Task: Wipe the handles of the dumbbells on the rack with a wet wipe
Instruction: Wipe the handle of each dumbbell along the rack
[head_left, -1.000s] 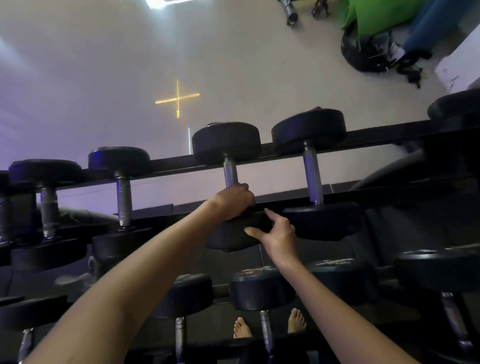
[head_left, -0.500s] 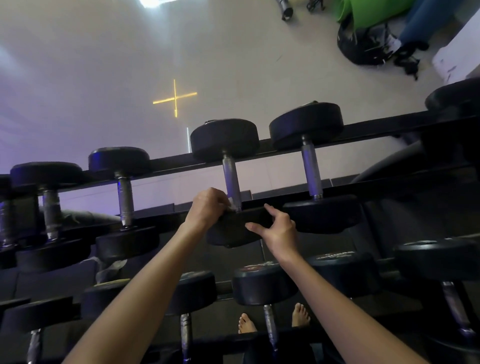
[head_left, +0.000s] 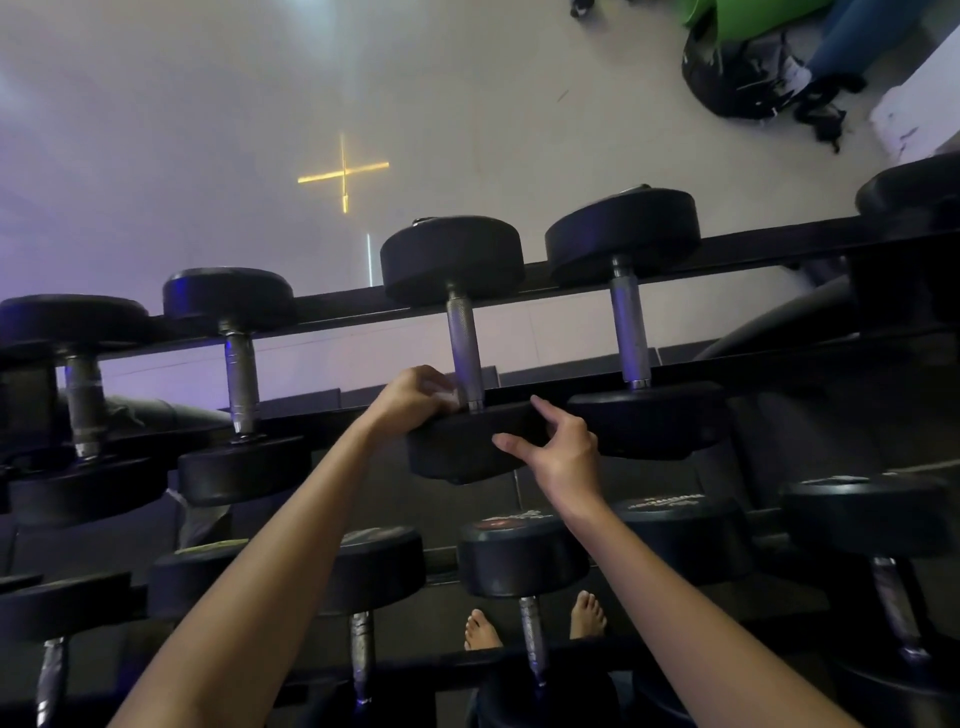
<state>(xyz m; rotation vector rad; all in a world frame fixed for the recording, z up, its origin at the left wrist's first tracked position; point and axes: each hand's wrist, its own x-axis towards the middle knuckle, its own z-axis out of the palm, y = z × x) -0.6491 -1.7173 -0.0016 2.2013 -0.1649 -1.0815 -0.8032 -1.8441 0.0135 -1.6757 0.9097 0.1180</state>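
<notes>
Two tiers on the rack (head_left: 753, 244), both loaded with black round-headed dumbbells (head_left: 241, 379) lying across the rails. Along the top tier from the left there are two, then the middle dumbbell (head_left: 452, 257), then one more just beside it, and another head at the far right edge. The lower tier carries more, heads toward us.

To the action. The left grip (head_left: 415, 397) is curled round a white wipe (head_left: 442, 396), pressed against the near end of the middle dumbbell's handle (head_left: 464, 343), right where it meets the near head (head_left: 457, 454). Only a scrap of wipe peeks from the fingers. The handle is silvery knurled metal, bare above the hand.

The right grip (head_left: 558, 452) rests on that near head, thumb and forefinger stretched straight along its rim, clasping nothing. Bare feet (head_left: 480, 631) show on the floor below.
</notes>
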